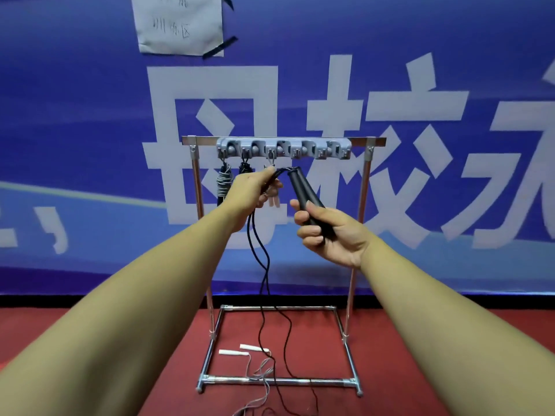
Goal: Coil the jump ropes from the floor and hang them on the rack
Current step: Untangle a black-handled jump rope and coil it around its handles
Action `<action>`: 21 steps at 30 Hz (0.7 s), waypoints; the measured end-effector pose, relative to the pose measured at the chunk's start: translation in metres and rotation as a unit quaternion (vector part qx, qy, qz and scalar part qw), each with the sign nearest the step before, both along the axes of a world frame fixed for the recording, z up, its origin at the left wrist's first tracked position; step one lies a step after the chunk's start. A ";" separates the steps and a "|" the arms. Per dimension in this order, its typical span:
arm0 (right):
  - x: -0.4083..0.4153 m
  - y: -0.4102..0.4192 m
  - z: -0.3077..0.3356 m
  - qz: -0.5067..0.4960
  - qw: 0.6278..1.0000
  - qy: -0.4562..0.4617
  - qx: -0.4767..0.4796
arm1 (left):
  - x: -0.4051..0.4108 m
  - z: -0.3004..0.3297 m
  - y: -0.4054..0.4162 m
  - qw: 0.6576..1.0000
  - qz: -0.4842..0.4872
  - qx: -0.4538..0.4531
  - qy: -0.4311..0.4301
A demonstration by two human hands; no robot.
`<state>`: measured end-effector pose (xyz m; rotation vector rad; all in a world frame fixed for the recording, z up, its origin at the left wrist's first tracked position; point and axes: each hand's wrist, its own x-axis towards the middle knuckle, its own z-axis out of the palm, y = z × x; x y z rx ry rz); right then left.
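My right hand [326, 232] grips the black handles [303, 192] of a black jump rope, held tilted in front of the rack. My left hand [250, 192] pinches the black cord [260, 259] close to the handles; the cord hangs in long loops to the floor. The metal rack [365, 187] carries a grey hook strip [283, 148] on its top bar. A coiled grey rope [223, 183] hangs on the leftmost hook, and a dark one [244, 169] on the second, partly hidden by my left hand. A grey rope with white handles [234, 352] lies on the floor.
The rack's base frame [279, 380] rests on red carpet [315, 346], with both loose cords trailing across it. Behind stands a blue banner wall [90, 145] with large white characters and a taped paper sheet [178, 24]. The hooks on the strip's right half are bare.
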<state>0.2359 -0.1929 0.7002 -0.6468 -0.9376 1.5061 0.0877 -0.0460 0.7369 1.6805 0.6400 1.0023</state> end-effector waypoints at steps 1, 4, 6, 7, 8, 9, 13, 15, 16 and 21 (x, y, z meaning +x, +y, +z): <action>-0.002 0.001 0.004 -0.003 1.000 0.015 0.012 | 0.001 -0.003 -0.004 1.000 -0.015 -0.020 -0.004; -0.006 0.006 0.004 -0.034 0.998 0.051 0.032 | 0.003 -0.038 -0.016 0.994 -0.056 -0.093 0.011; -0.004 0.008 -0.003 -0.057 0.996 0.066 0.033 | 0.007 -0.072 -0.023 0.987 -0.078 -0.135 0.027; -0.002 0.010 -0.007 -0.070 0.994 0.072 0.031 | 0.009 -0.089 -0.026 0.983 -0.087 -0.161 0.026; 0.000 0.011 -0.013 -0.083 0.993 0.081 0.028 | 0.013 -0.105 -0.030 0.977 -0.097 -0.187 0.021; 0.003 0.012 -0.018 -0.096 0.991 0.093 0.024 | 0.016 -0.121 -0.032 0.972 -0.107 -0.209 0.015; 0.019 0.021 -0.053 -0.166 0.979 0.121 -0.016 | 0.030 -0.175 -0.043 0.962 -0.119 -0.245 0.011; 0.028 0.025 -0.079 -0.208 0.969 0.127 -0.048 | 0.036 -0.199 -0.049 0.960 -0.126 -0.248 0.038; 0.033 0.026 -0.094 -0.232 0.963 0.118 -0.070 | 0.039 -0.211 -0.052 0.962 -0.122 -0.234 0.066; 0.063 0.034 -0.191 -0.327 0.891 -0.216 -0.230 | 0.050 -0.267 -0.040 0.960 -0.025 -0.042 0.276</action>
